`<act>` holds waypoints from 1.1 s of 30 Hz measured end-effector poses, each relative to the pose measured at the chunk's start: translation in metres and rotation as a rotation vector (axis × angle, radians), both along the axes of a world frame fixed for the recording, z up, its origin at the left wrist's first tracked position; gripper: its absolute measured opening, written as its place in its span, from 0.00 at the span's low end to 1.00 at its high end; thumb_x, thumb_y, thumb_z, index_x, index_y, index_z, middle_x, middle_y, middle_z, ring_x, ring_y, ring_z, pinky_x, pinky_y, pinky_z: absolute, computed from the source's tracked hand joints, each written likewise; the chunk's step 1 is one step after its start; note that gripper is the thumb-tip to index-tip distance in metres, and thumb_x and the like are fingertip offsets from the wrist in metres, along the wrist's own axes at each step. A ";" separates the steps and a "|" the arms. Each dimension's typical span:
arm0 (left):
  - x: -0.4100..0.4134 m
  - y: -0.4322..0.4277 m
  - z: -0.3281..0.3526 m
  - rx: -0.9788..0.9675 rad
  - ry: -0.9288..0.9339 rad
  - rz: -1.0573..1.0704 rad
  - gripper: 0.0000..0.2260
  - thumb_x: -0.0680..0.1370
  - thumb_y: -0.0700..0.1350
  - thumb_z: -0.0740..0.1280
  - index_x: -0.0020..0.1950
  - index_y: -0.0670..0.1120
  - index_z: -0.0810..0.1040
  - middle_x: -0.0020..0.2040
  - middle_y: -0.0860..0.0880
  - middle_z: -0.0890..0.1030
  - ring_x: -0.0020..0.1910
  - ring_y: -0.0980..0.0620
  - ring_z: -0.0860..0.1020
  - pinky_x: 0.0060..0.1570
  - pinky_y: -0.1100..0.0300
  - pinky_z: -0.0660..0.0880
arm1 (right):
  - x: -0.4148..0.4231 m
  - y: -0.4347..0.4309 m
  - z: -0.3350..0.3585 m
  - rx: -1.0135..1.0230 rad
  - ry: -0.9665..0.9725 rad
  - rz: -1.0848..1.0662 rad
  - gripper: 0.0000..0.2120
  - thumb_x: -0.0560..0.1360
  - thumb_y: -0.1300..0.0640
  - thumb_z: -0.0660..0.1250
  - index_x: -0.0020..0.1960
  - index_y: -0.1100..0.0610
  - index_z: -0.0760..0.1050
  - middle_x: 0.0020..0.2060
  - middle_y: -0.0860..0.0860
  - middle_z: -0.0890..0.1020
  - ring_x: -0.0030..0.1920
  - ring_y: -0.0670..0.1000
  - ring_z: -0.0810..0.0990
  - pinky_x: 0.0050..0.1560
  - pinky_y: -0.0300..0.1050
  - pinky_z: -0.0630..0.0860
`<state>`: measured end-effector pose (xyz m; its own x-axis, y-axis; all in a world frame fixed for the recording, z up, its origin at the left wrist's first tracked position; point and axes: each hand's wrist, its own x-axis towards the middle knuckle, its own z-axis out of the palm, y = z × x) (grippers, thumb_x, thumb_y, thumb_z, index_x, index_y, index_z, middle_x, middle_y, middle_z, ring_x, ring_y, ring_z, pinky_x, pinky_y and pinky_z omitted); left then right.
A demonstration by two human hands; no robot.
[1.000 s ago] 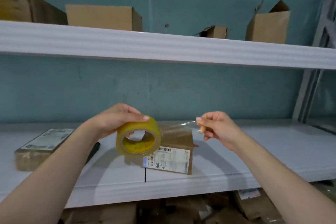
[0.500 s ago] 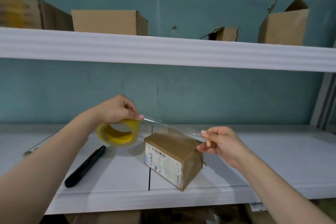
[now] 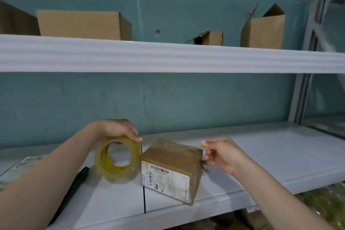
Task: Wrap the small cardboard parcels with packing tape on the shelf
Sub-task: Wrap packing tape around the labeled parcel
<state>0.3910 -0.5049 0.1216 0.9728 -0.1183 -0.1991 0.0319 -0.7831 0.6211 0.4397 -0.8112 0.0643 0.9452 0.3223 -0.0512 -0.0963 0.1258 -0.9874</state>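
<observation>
On the lower shelf (image 3: 270,157), the tape roll (image 3: 116,158) is gripped by the left hand (image 3: 115,129), just beside the parcel (image 3: 168,171), at whose right edge the tape end (image 3: 202,150) is pinched by the right hand (image 3: 223,155). One strip seems laid over the top; cutting and further wraps are judged outstanding.

The tape roll (image 3: 113,172) is translucent yellow, with a deeper yellow inside its ring. The parcel (image 3: 173,157) is brown cardboard; its label (image 3: 168,181) is white with a black barcode, fine dark print and a small blue patch. The tape strip (image 3: 201,150) is clear and glossy. The pen (image 3: 78,179) is black. The shelf (image 3: 261,155) is white, the boxes (image 3: 82,24) above tan, the wall (image 3: 168,99) a mottled teal.
</observation>
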 end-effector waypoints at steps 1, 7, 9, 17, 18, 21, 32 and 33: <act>-0.001 -0.001 -0.005 -0.034 0.033 -0.020 0.26 0.56 0.66 0.77 0.39 0.45 0.81 0.36 0.43 0.78 0.36 0.46 0.70 0.38 0.57 0.65 | 0.002 0.001 0.000 0.008 0.005 -0.008 0.12 0.76 0.67 0.62 0.34 0.63 0.70 0.17 0.50 0.71 0.18 0.48 0.70 0.38 0.47 0.72; -0.012 -0.001 -0.030 -0.183 0.008 -0.054 0.16 0.60 0.60 0.77 0.38 0.50 0.83 0.39 0.48 0.82 0.41 0.44 0.72 0.44 0.50 0.64 | 0.011 0.005 0.001 -0.019 -0.065 0.053 0.12 0.76 0.68 0.62 0.34 0.64 0.69 0.17 0.51 0.71 0.19 0.48 0.70 0.30 0.42 0.71; -0.019 0.002 -0.034 -0.181 -0.025 -0.045 0.18 0.59 0.62 0.77 0.39 0.50 0.83 0.40 0.46 0.81 0.40 0.45 0.73 0.44 0.50 0.65 | 0.013 0.007 0.002 -0.093 -0.118 0.091 0.13 0.77 0.67 0.61 0.33 0.64 0.69 0.17 0.50 0.72 0.18 0.47 0.70 0.26 0.38 0.72; -0.045 0.001 0.004 -0.058 -0.271 0.059 0.04 0.71 0.50 0.73 0.43 0.52 0.85 0.35 0.54 0.82 0.34 0.59 0.77 0.39 0.64 0.73 | 0.016 0.011 0.028 -0.370 -0.412 0.144 0.13 0.76 0.64 0.64 0.33 0.61 0.70 0.20 0.52 0.71 0.17 0.45 0.68 0.32 0.46 0.81; -0.047 -0.002 0.011 -0.009 -0.307 0.074 0.03 0.73 0.48 0.72 0.44 0.50 0.85 0.36 0.55 0.83 0.35 0.61 0.77 0.40 0.68 0.72 | 0.015 0.011 0.033 -0.368 -0.442 0.138 0.13 0.76 0.63 0.64 0.33 0.61 0.70 0.21 0.52 0.70 0.17 0.45 0.68 0.32 0.46 0.81; -0.045 -0.004 0.022 0.185 -0.375 0.123 0.08 0.74 0.51 0.71 0.43 0.48 0.85 0.40 0.51 0.84 0.38 0.57 0.77 0.45 0.62 0.74 | 0.015 0.006 0.040 -0.351 -0.491 0.129 0.11 0.76 0.64 0.64 0.35 0.62 0.70 0.19 0.51 0.69 0.17 0.44 0.67 0.31 0.45 0.82; -0.005 0.000 -0.016 0.203 -0.387 0.133 0.26 0.72 0.55 0.72 0.25 0.47 0.60 0.24 0.51 0.59 0.24 0.53 0.56 0.31 0.59 0.55 | 0.023 -0.005 0.007 -0.382 -0.351 0.113 0.12 0.76 0.64 0.64 0.34 0.63 0.72 0.18 0.51 0.72 0.16 0.46 0.68 0.30 0.46 0.81; -0.002 0.000 -0.017 0.206 -0.370 0.128 0.26 0.72 0.54 0.72 0.24 0.47 0.60 0.23 0.52 0.58 0.23 0.54 0.56 0.29 0.59 0.55 | 0.024 -0.005 0.006 -0.393 -0.345 0.117 0.12 0.76 0.64 0.64 0.34 0.63 0.72 0.18 0.51 0.72 0.16 0.46 0.68 0.30 0.46 0.81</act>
<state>0.3893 -0.5046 0.1048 0.9872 0.0134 0.1587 -0.0586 -0.8960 0.4402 0.4633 -0.8159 0.0702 0.8875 0.4453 0.1185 0.2510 -0.2516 -0.9347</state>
